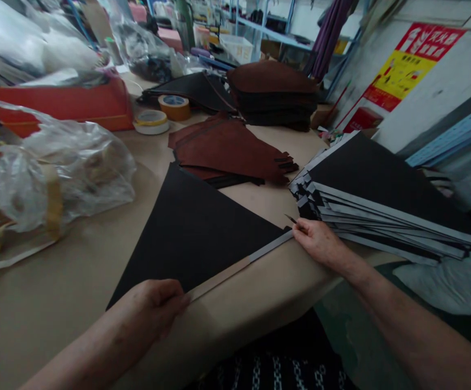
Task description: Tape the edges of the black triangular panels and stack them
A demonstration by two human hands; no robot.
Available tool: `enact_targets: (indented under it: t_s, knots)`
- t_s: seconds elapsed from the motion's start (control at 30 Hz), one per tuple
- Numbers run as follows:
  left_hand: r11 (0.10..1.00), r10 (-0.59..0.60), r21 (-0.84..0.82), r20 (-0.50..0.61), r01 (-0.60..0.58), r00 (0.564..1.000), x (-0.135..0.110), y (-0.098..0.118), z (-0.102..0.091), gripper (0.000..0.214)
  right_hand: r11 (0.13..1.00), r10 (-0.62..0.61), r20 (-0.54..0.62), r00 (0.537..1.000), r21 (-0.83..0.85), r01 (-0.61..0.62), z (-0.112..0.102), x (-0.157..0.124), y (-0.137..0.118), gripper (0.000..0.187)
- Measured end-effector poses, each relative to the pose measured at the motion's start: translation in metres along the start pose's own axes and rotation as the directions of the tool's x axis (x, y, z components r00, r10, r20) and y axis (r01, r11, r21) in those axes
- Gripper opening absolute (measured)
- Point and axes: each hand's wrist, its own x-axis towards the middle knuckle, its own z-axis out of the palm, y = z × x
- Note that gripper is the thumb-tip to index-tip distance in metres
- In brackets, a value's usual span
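A black, roughly triangular leather-like panel [190, 227] lies flat on the table in front of me. Along its near edge runs a narrow tape strip [270, 246], grey toward the right and beige toward the left. My left hand [154, 300] is closed in a pinch on the strip's left end, at the panel's near corner. At the other end, my right hand [320, 241] is closed around a slim pointed tool [290, 219], its dark tip sticking out leftward. Those fingers also meet the strip's right end; whether they grip it is hidden.
A fanned stack of black panels with grey-taped edges [389, 184] stands at right. Beyond my panel lie brown pieces [227, 146], tape rolls [152, 122] and a tall brown pile [273, 81]. A clear plastic bag [72, 168] and a red box [64, 103] are at left.
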Motion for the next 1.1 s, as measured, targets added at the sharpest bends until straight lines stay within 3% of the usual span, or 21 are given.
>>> enact_targets:
  t_s: [0.37, 0.63, 0.73, 0.87, 0.97, 1.03, 1.1]
  knots:
    - [1.000, -0.027, -0.007, 0.029, 0.027, 0.999, 0.000, 0.002, -0.003, 0.040, 0.999, -0.017, 0.058, 0.998, 0.031, 0.016, -0.002, 0.003, -0.003, 0.014]
    - [0.997, -0.022, 0.073, -0.022, 0.024, 1.000, -0.004, 0.013, -0.004, 0.034, 0.998, -0.031, 0.066, 0.997, -0.049, 0.034, -0.002, 0.000, -0.008, 0.016]
    - [0.998, -0.004, 0.063, -0.040, 0.006, 0.999, -0.004, 0.013, -0.003, 0.033, 0.997, 0.013, 0.040, 0.999, -0.080, -0.010, -0.001, 0.000, -0.008, 0.008]
    - [0.995, 0.036, 0.092, -0.053, -0.031, 0.998, -0.002, 0.008, -0.002, 0.032, 0.994, 0.031, 0.004, 0.999, -0.105, -0.031, -0.003, -0.004, -0.013, 0.022]
    - [0.994, 0.041, 0.102, -0.059, -0.035, 0.997, -0.001, 0.005, -0.001, 0.032, 0.997, -0.074, -0.041, 0.996, -0.005, 0.074, -0.010, -0.006, -0.028, 0.012]
    - [0.994, 0.045, 0.105, -0.078, -0.037, 0.996, -0.001, 0.006, -0.002, 0.031, 0.974, -0.154, -0.051, 0.987, 0.161, 0.160, -0.015, -0.003, -0.041, 0.014]
    - [0.993, 0.051, 0.106, -0.080, -0.043, 0.995, -0.002, 0.008, -0.002, 0.030, 0.907, -0.184, 0.004, 0.983, 0.385, 0.168, -0.014, 0.004, -0.051, 0.022]
